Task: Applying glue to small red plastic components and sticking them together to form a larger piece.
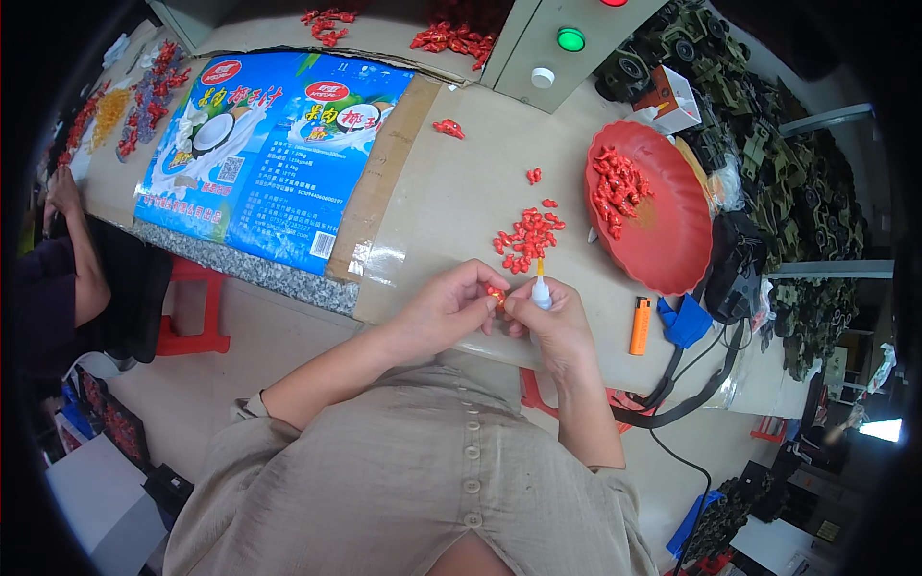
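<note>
My left hand (444, 305) pinches a small glossy red plastic piece (496, 294) with yellow marks between thumb and fingers, near the table's front edge. A small white squeeze bottle (541, 292) with a yellowish nozzle pointing away from me is gripped in my right hand (560, 331). The right thumb and fingertips meet the left ones at the red piece; how much they touch it is hidden. Just beyond both hands lies a loose pile of similar small red pieces (528, 236). A few more red pieces (448, 128) sit singly farther back.
At right stands a scalloped red bowl (677, 206) with more red pieces. An orange lighter (639, 326), blue cloth (685, 322) and black strap (687, 396) lie nearby. Flattened blue cardboard (288, 158) covers the left. A grey machine housing (533, 48) stands behind. Another person's arm (86, 259) reaches in far left.
</note>
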Available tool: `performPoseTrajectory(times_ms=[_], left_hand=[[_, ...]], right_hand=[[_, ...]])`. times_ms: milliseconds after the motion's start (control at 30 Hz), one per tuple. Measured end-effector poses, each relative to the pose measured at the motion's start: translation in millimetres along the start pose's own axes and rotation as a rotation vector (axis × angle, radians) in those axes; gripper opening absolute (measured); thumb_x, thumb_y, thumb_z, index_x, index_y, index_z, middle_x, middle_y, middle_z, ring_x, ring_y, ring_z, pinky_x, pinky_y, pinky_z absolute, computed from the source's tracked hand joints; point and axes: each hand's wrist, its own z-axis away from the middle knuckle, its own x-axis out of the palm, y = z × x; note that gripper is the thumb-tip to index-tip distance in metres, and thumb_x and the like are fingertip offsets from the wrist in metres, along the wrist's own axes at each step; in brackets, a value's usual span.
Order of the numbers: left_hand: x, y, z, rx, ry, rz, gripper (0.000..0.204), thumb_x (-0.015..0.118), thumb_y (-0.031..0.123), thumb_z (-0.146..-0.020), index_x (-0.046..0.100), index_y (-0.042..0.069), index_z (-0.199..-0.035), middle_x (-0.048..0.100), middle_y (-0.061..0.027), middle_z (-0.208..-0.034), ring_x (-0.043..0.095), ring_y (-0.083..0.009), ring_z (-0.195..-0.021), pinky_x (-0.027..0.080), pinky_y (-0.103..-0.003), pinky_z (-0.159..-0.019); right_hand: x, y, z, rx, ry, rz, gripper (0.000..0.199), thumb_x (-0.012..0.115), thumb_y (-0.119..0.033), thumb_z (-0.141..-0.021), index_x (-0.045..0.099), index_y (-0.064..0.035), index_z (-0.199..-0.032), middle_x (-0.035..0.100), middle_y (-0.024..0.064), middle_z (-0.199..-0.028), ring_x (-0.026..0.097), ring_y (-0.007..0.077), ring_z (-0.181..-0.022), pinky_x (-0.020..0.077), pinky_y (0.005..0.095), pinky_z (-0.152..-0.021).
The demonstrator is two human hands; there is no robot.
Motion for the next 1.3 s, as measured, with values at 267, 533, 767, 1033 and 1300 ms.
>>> performPoseTrajectory(times_ms=[267, 533, 767, 1033, 1300], left_hand=[[-0.2, -2.5, 0.5, 0.014, -0.015, 0.003, 0.015, 0.041, 0.0, -0.085, 0.043, 0.002, -0.099, 0.049, -0.0031, -0.085, 0.048, -0.0068, -0.068, 0.042, -0.021, -0.063], [1.4, 0.3, 1.0, 0.024, -0.017, -0.008, 0.015, 0.041, -0.002, -0.085, 0.043, 0.001, -0.099, 0.049, -0.0031, -0.082, 0.049, -0.0076, -0.069, 0.042, -0.02, -0.063], [-0.2, -3.1, -3.3, 0.015, 0.014, 0.029, 0.014, 0.042, 0.003, -0.086, 0.043, 0.001, -0.1, 0.05, -0.0037, -0.083, 0.049, -0.0076, -0.068, 0.044, -0.022, -0.061], [1.1, 0.1, -4.7, -0.057, 0.044, 0.043, 0.021, 0.043, 0.004, -0.086, 0.045, -0.002, -0.107, 0.052, -0.0055, -0.085, 0.05, -0.0078, -0.066, 0.047, -0.023, -0.06], [2.8, 1.7, -5.8, -0.071, 0.064, 0.043, 0.021, 0.043, 0.003, -0.085, 0.046, -0.002, -0.105, 0.053, -0.0057, -0.084, 0.051, -0.0078, -0.065, 0.047, -0.023, -0.058]], right_hand=[[-0.8, 0.5, -0.6, 0.009, -0.002, -0.002, 0.008, 0.062, -0.006, -0.069, 0.055, -0.0021, -0.071, 0.054, 0.0026, -0.062, 0.048, 0.0065, -0.051, 0.0386, 0.0183, -0.048], [-2.6, 2.4, -1.9, -0.007, -0.017, -0.005, 0.008, 0.062, -0.005, -0.068, 0.055, -0.002, -0.071, 0.054, 0.0029, -0.062, 0.048, 0.0071, -0.051, 0.0379, 0.0186, -0.048], [2.5, 1.1, -1.2, -0.017, 0.039, -0.022, 0.007, 0.06, -0.006, -0.07, 0.056, -0.0014, -0.072, 0.055, 0.0033, -0.062, 0.049, 0.0068, -0.05, 0.0385, 0.0185, -0.047], [3.0, 1.9, -3.0, 0.001, 0.068, -0.041, 0.007, 0.058, -0.008, -0.072, 0.056, -0.0012, -0.074, 0.055, 0.0035, -0.061, 0.048, 0.0068, -0.049, 0.0387, 0.0182, -0.046], [1.7, 4.7, -3.2, -0.021, 0.065, -0.036, 0.007, 0.059, -0.007, -0.071, 0.056, -0.0008, -0.074, 0.056, 0.0042, -0.065, 0.05, 0.0065, -0.052, 0.0406, 0.0181, -0.047]])
